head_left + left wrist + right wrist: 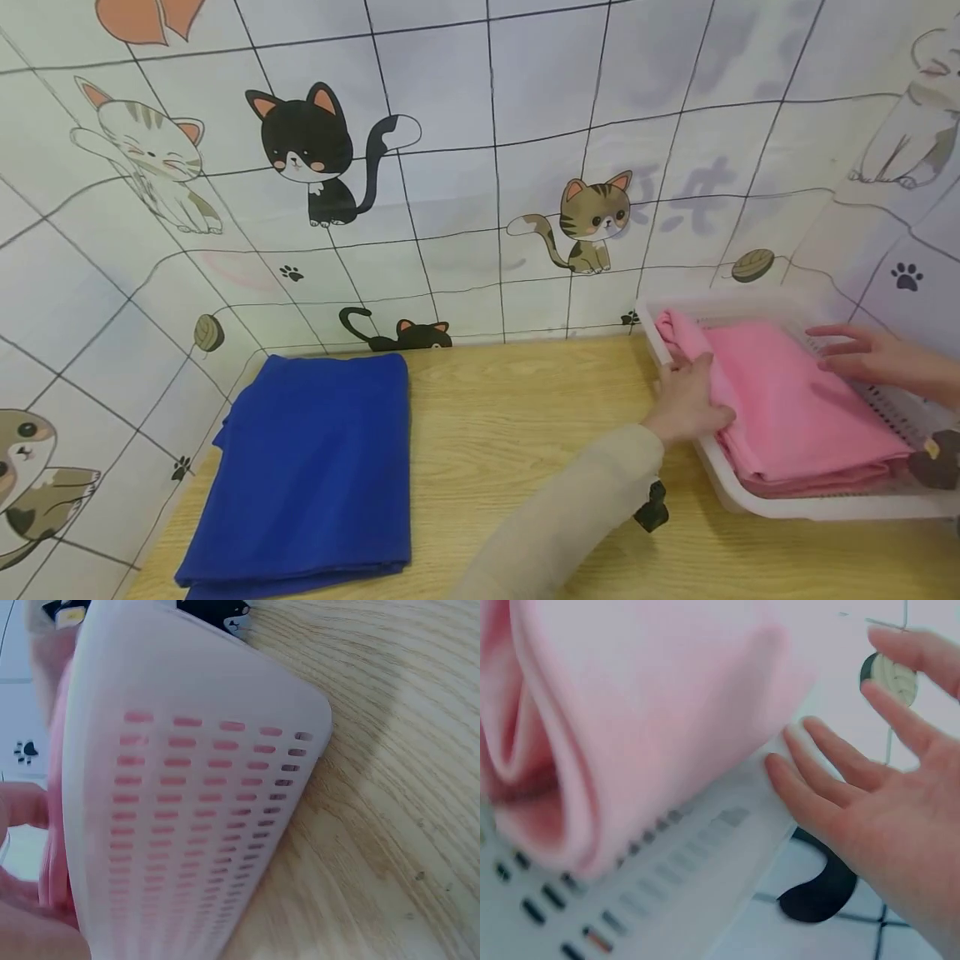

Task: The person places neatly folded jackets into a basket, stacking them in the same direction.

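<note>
A folded pink cloth [780, 392] lies in a white plastic basket [780, 506] with slotted sides, on the right of the table. My left hand [686, 404] rests at the cloth's left edge, beside the basket rim, with thumb and forefinger spread apart. In the left wrist view that hand [30, 922] shows only in part, past the slotted basket wall [97, 675]. Over the basket's right side my right hand [862, 358] holds nothing. Its fingers are spread near the rim in the right wrist view, apart from the pink cloth [667, 712].
A folded blue cloth [315, 467] lies on the left of the wooden table [525, 417]. Behind and on both sides stand walls covered with a cat-patterned sheet [450, 192]. The basket's far rim is close to the back wall.
</note>
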Action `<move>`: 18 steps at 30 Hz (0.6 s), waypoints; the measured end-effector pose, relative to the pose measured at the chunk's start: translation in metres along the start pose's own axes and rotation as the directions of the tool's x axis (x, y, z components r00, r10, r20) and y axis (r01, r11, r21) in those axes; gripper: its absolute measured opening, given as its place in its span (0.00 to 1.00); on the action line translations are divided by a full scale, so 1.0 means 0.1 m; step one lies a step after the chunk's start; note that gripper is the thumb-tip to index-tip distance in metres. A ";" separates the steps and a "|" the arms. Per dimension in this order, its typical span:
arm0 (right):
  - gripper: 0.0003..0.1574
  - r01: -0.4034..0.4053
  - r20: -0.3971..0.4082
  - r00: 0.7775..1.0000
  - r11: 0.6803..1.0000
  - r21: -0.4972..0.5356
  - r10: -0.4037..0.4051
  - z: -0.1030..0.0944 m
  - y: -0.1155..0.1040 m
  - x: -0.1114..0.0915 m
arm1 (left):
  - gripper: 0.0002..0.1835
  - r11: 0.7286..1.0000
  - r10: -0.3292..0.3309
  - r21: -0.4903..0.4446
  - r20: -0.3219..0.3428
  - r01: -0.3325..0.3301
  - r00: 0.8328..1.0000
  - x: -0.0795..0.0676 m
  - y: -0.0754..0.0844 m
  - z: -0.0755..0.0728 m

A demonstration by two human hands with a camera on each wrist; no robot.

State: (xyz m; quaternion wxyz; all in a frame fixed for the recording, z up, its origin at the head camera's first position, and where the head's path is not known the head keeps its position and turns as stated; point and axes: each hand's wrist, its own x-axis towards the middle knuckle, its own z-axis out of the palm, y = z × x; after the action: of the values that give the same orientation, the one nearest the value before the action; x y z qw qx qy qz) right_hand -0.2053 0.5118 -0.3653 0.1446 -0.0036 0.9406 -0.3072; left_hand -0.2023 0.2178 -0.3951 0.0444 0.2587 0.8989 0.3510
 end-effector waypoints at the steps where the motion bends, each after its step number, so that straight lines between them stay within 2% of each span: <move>1: 0.45 0.011 -0.007 1.000 1.000 0.002 -0.011 -0.01 -0.02 -0.01 | 0.42 1.000 -0.005 0.029 -0.009 0.006 1.000 0.00 0.02 0.01; 3: 0.42 0.029 -0.045 0.999 0.999 -0.023 -0.030 -0.02 -0.06 -0.04 | 0.41 1.000 -0.013 0.027 -0.035 0.014 0.999 -0.02 0.03 0.02; 6: 0.42 0.062 -0.057 0.996 0.996 -0.057 -0.065 -0.02 -0.17 -0.02 | 0.39 0.999 -0.003 -0.043 -0.067 0.000 0.998 -0.03 -0.06 -0.04; 10: 0.39 0.104 -0.049 0.993 0.994 -0.036 -0.105 0.00 -0.25 -0.01 | 0.38 0.994 0.024 -0.102 -0.039 -0.027 0.999 -0.05 -0.20 -0.15; 13: 0.35 0.119 -0.056 0.991 0.993 -0.003 -0.119 0.04 -0.27 0.00 | 0.39 0.993 0.046 -0.107 -0.022 -0.048 0.999 -0.06 -0.30 -0.20; 18: 0.36 0.130 -0.066 0.989 0.991 -0.039 -0.133 0.08 -0.34 0.01 | 0.38 0.989 0.099 -0.111 -0.003 -0.098 0.995 -0.08 -0.49 -0.26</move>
State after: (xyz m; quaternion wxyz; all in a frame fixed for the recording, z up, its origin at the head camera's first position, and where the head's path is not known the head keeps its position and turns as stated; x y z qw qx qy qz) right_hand -0.2069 0.4800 -0.3521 0.0914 -0.0576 0.9480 -0.2995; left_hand -0.2237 0.1670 -0.4084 0.0426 0.3004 0.8641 0.4016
